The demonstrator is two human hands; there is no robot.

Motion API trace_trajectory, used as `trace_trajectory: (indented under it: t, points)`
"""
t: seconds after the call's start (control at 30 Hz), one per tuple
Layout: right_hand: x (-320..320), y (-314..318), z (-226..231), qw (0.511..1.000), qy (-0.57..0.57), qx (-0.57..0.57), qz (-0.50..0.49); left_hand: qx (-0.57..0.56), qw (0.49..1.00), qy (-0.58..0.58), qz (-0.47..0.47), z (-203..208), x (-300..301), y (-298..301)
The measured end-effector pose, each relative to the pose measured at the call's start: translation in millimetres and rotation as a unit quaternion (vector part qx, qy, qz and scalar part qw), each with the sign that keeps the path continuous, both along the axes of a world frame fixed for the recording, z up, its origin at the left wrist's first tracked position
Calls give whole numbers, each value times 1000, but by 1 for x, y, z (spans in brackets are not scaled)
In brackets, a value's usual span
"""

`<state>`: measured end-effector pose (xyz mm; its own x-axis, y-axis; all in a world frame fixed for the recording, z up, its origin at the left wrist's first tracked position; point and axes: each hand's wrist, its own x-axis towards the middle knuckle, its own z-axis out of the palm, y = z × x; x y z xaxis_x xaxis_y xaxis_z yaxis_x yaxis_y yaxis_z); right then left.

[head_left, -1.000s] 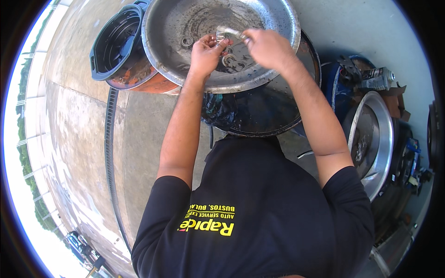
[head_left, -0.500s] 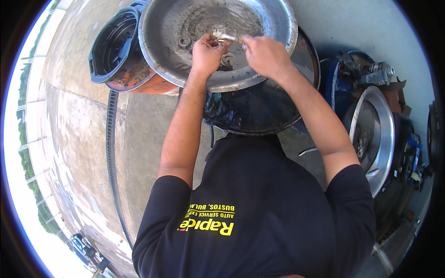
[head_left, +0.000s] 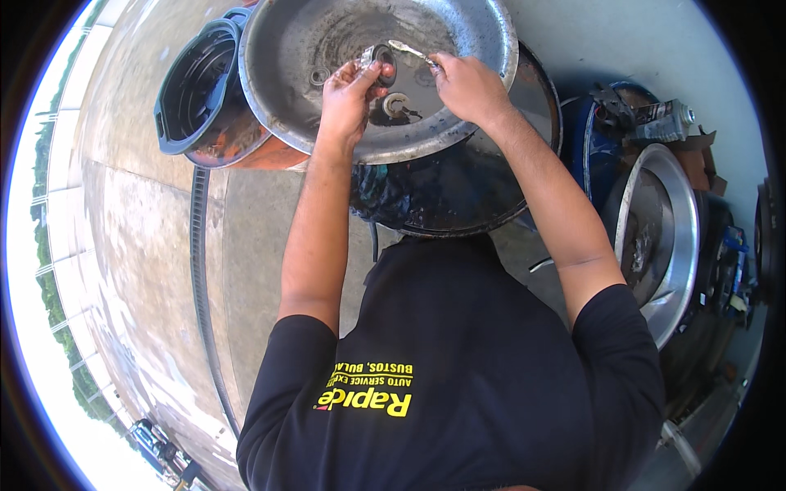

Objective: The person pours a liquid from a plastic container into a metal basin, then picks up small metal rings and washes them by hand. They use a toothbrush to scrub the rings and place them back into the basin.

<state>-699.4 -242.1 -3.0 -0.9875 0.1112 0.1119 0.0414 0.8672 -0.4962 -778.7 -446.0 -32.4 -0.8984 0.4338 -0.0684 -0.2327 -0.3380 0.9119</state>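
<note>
Over a wide metal basin (head_left: 282,106), my left hand (head_left: 350,96) grips a round, ring-like metal part (head_left: 385,64), dark on its face and silvery along its side. Fingers and thumb close around its edge. To the right, my right hand (head_left: 471,86) is closed on the handle of a small toothbrush-like brush (head_left: 413,52). The brush's pale head points left, just apart from the part. On the basin floor lie a small metal ring (head_left: 319,75) and a pale curved piece (head_left: 395,104) beside a dark wet patch.
The basin rests on a dark drum (head_left: 458,200), with a dark crumpled bag or cloth (head_left: 381,192) at its side. At left stands a black tub (head_left: 182,106) on an orange drum. At right are a second metal basin (head_left: 684,237) and a can (head_left: 667,123).
My hands have moved apart, and the brush has come away from the part. The left hand has turned the part, so its dark round face now shows.
</note>
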Motion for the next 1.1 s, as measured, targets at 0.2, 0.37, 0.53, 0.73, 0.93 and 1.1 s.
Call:
trace_trajectory:
  t: [0.2, 0.37, 0.53, 0.73, 0.93, 1.1]
  points:
    - [-13, 7, 1, 991, -112, 75, -14, 1, 999, -25, 25, 4, 6, -3]
    - [-38, 15, -27, 947, -232, 223, 17, 67, 996, -65, 7, -3, 3, -7]
    - [-41, 7, -6, 964, -225, 143, -13, 71, 996, -60, 7, 4, 6, -8]
    - [13, -36, 49, 998, -60, 22, 12, 41, 997, -56, 23, -1, 4, -7]
    - [10, -37, 28, 1000, -17, 10, -7, 11, 997, -59, 56, -3, 6, -2]
    - [-7, -10, 11, 999, -13, 19, -39, -18, 1000, 15, 16, 1, 6, -2]
